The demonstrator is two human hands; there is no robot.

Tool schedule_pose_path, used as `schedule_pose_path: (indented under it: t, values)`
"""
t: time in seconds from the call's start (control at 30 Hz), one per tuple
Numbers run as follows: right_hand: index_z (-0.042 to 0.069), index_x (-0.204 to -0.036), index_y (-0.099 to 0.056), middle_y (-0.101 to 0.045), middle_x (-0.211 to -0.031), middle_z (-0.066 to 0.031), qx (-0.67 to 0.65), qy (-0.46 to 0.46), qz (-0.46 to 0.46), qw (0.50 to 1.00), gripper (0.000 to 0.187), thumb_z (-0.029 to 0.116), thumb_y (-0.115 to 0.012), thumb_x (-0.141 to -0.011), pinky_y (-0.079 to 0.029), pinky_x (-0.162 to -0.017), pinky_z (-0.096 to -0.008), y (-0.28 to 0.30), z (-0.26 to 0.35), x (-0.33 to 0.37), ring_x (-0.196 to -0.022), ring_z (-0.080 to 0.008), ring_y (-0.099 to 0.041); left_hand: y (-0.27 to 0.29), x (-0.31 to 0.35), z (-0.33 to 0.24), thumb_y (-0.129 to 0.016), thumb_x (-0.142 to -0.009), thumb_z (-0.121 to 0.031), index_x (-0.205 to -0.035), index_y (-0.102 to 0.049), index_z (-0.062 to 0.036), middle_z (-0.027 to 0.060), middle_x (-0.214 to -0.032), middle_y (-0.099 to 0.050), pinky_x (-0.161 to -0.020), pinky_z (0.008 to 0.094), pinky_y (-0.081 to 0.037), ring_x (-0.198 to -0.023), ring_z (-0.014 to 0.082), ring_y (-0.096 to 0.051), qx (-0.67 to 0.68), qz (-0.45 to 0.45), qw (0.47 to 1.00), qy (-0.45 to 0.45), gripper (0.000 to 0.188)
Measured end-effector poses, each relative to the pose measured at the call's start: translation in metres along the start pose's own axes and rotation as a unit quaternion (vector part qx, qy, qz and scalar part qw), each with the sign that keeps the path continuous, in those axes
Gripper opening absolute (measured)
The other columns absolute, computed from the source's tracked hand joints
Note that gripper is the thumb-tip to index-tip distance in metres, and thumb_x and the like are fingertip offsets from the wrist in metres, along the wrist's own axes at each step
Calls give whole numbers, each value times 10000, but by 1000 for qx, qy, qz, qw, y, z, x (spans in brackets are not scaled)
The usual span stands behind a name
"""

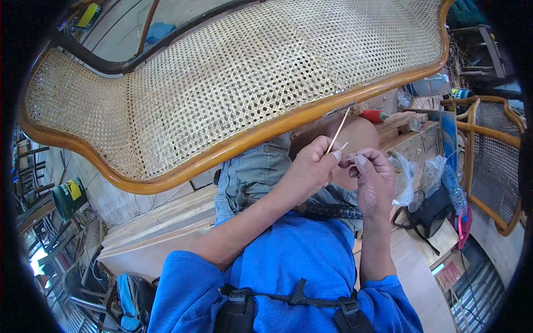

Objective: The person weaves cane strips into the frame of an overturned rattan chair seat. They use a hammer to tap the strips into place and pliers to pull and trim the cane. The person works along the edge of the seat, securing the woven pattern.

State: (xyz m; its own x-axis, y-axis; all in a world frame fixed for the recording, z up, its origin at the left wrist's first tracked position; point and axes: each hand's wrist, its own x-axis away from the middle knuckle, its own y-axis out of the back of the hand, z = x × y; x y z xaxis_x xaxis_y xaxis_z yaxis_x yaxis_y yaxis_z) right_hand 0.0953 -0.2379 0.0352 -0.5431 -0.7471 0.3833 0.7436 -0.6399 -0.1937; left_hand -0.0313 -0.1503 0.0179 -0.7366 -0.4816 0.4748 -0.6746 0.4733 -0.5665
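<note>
A large wooden frame (261,130) with a woven cane panel (250,66) lies across my lap, filling the upper part of the view. Below its front edge my left hand (312,166) pinches a thin cane strand (338,129) that runs up toward the frame's rim. My right hand (373,180) is just to the right, its fingertips closed on the strand's lower end, almost touching the left hand. Both forearms come up from my blue shirt.
I sit on a pale wooden bench (161,227). A cane chair (491,161) stands at the right, with plastic bags (425,175), a plastic bottle (452,188) and a black bag (430,213) beside it. A green can (69,195) sits at the left.
</note>
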Motion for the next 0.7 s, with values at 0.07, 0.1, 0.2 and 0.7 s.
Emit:
schedule_pose_path:
  t: [0.07, 0.1, 0.2, 0.7]
  values:
    - [14, -906, -621, -636, -841, -45, 13, 7, -12, 1000, 83, 58, -619, -835, -410, -625, -208, -7, -4, 5, -719, -86, -547, -8, 1, -2, -484, -934, -205, -977, -483, -65, 10, -757, -560, -416, 162, -307, -487, 23, -402, 2, -16, 1000, -14, 146]
    - [12, -897, -626, -636, -843, -44, 20, 11, -18, 1000, 78, 54, -621, -832, -410, -630, -209, -10, -5, 7, -723, -85, -547, -8, 1, -1, -482, -937, -209, -976, -484, -67, 6, -754, -553, -417, 163, -309, -489, 24, -405, -17, -17, 1000, -14, 148]
    - [9, -906, -633, -633, -846, -43, -7, 13, -2, 1000, 88, 42, -629, -825, -414, -639, -215, -9, -10, 9, -733, -89, -550, -6, 1, 3, -477, -943, -213, -975, -485, -70, -4, -749, -534, -417, 166, -315, -494, 26, -414, -46, -11, 999, -4, 147]
    - [42, -943, -573, -605, -852, -35, -159, -63, 41, 984, 108, 123, -593, -874, -448, -664, -238, -10, -10, 14, -779, -119, -563, -8, 8, 10, -494, -939, -137, -966, -498, -63, -13, -776, -524, -554, 172, -379, -630, 28, -436, -205, -46, 954, -213, 80]
